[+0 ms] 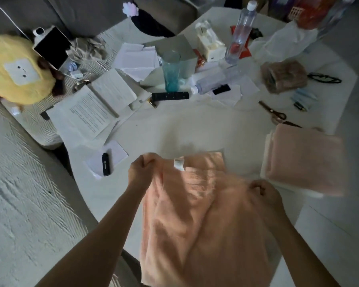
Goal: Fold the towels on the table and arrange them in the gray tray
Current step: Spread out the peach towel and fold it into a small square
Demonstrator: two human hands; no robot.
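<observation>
A peach towel (195, 214) with a small white tag hangs from both my hands over the near edge of the white table (195, 129). My left hand (141, 170) pinches its upper left corner. My right hand (263, 193) grips its upper right edge. To the right lies a folded pale pink towel (305, 160) resting on something pale whose rim (266, 162) shows beneath it; whether that is the gray tray I cannot tell.
Beyond the towel lie a black lighter (106, 164), open booklets (95, 106), a remote (170, 96), a teal glass (171, 71), plastic bottles (240, 32), scissors (273, 112) and a brown pouch (283, 76). A yellow plush (17, 69) sits at the far left.
</observation>
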